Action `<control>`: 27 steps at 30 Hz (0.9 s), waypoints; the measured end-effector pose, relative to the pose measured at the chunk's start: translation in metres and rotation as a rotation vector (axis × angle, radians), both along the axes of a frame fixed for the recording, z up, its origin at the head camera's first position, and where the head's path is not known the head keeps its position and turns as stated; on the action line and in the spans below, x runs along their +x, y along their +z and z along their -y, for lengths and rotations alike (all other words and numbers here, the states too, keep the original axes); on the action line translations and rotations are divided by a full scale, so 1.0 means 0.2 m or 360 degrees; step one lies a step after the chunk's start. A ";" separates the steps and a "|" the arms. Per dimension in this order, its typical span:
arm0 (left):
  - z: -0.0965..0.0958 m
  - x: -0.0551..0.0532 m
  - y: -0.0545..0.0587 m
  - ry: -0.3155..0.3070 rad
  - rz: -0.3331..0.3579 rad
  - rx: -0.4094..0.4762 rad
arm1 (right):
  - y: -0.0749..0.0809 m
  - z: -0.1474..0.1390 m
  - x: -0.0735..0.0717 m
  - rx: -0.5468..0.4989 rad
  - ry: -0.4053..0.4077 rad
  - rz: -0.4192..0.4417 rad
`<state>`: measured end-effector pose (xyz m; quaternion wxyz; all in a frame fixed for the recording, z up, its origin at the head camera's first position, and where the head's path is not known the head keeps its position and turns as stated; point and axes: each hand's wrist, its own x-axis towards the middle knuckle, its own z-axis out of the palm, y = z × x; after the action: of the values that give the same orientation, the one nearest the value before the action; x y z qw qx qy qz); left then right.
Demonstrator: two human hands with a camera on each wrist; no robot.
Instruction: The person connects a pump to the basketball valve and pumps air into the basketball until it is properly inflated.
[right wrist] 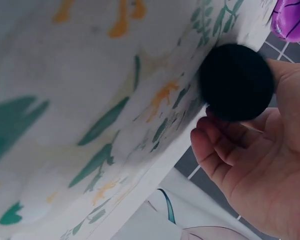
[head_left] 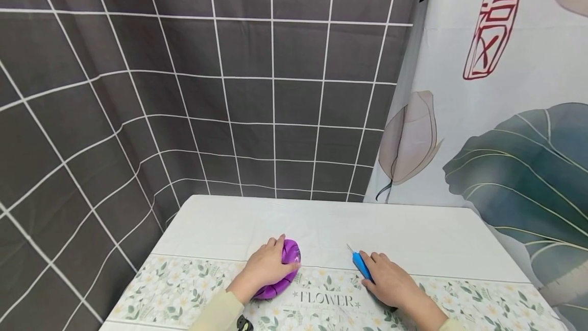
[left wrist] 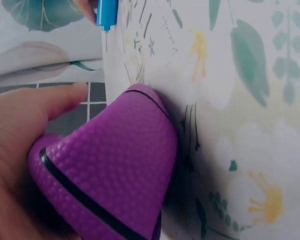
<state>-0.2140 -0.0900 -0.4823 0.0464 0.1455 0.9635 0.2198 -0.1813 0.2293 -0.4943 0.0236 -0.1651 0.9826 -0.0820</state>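
A purple ball [head_left: 290, 254] with black seam lines lies on the table, caved in and out of round. Its pebbled skin [left wrist: 110, 165] fills the lower left wrist view. My left hand [head_left: 264, 268] grips the ball from the left, with the thumb across its near side. To the right, my right hand [head_left: 390, 281] holds a blue hand pump [head_left: 362, 265] whose thin metal needle [head_left: 350, 248] points away and to the left. The pump's round black end [right wrist: 237, 82] faces the right wrist camera. Needle and ball are apart.
A white table cover [head_left: 331, 226] with a floral band and the word FLOWER lies beneath both hands. Behind the table hangs a dark grey gridded curtain [head_left: 298, 101]. At the right is a white cloth [head_left: 450, 65] printed with large leaves and a red seal.
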 end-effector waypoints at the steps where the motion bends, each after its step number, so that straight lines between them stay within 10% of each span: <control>1: 0.00 0.00 0.00 0.0009 0.0002 0.0008 | 0.00 0.00 0.00 -0.0004 -0.0002 0.0007; 27: 0.08 0.06 0.11 -0.0133 -0.0611 0.0452 | 0.16 -0.01 0.03 -0.0137 0.0079 -0.0416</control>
<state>-0.2013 -0.1051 -0.4600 -0.1496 0.2294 0.9072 0.3192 -0.1757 0.2320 -0.4623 -0.1095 -0.1995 0.9685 -0.1013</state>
